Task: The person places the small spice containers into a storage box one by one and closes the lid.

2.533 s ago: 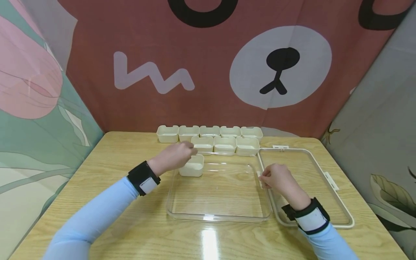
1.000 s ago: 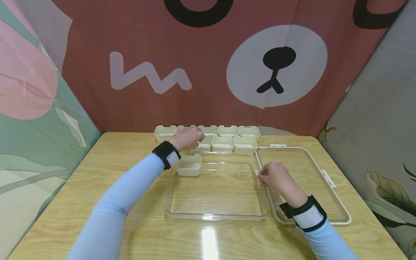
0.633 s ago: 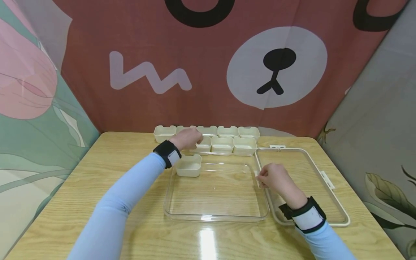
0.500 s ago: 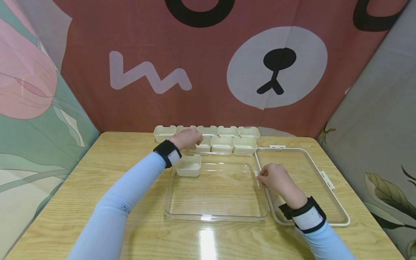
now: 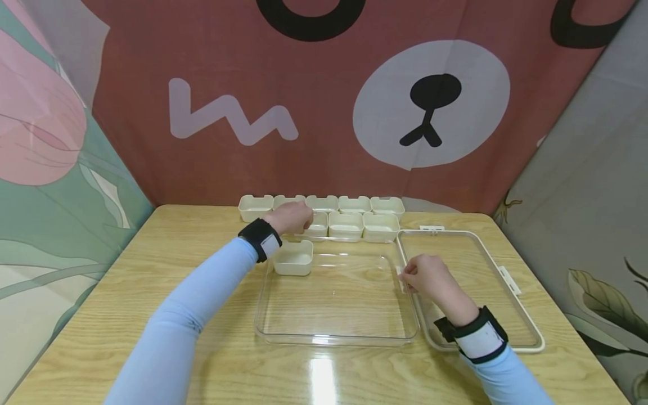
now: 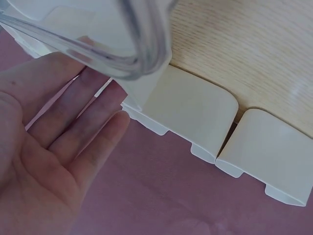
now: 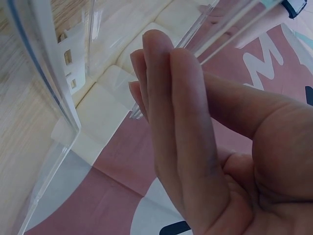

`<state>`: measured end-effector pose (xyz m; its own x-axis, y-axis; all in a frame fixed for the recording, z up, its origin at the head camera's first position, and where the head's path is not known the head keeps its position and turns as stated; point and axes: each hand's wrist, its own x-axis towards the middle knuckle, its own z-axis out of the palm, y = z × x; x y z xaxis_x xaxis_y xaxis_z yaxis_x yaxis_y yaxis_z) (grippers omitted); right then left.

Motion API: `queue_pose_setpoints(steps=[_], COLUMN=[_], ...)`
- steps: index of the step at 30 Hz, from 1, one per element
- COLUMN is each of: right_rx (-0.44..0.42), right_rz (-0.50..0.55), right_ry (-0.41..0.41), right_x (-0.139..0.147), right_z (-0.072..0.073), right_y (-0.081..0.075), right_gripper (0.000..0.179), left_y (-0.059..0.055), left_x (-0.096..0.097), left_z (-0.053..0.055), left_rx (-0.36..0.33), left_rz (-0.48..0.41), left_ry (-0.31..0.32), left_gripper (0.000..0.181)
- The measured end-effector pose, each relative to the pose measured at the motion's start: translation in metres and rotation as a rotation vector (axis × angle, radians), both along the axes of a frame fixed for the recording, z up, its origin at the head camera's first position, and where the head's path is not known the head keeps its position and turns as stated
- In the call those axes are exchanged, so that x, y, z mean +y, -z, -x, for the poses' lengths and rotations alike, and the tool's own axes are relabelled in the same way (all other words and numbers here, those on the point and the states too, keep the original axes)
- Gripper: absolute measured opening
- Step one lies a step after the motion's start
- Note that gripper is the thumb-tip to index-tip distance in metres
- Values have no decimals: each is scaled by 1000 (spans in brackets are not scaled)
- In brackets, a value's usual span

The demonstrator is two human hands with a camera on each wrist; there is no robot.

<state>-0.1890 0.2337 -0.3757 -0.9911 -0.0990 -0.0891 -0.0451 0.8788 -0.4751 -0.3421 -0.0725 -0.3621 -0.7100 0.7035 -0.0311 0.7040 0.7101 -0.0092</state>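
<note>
Front and centre: clear box (image 5: pixel 336 339), right hand (image 5: pixel 434 279) at its right wall, probably steadying it. Right wrist view: fingers straight, pressed together; can't tell if pinching. Small tub (image 5: pixel 293 263) sits in the box's far-left corner. Beyond, left hand (image 5: pixel 290 218) over tub rows (image 5: pixel 346 226), set close presumably for reach. Head view hides its fingertips; left wrist view shows fingers loosely spread, grip unclear.

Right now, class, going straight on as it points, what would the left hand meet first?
Probably the leftmost cream container in the row of three, though the left hand may be touching it.
</note>
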Motion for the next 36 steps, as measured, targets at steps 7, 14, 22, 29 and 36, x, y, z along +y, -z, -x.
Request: queue_pose_setpoints(steps=[7,14,22,29,36], right_rx=[-10,-14,-7,20,10], right_rz=[16,24,23,3,-2], right_ry=[9,12,7,-8,0], right_x=[-1,-2,-1,0,0], right_z=[-1,-1,-1,0,0], right_y=[0,0,1,2,2], right_gripper=[12,12,13,13,13], left_y=[1,-1,-1,-1,2], left_x=[-1,-1,-2,-2,-4], left_z=[-2,-7,-10,-11,-10], left_rx=[-2,13,43,52,78], left_rz=[-3,1,-19,-32,-58], left_ry=[-13,-23,-31,-25,-5], left_gripper=[30,36,36,31,21])
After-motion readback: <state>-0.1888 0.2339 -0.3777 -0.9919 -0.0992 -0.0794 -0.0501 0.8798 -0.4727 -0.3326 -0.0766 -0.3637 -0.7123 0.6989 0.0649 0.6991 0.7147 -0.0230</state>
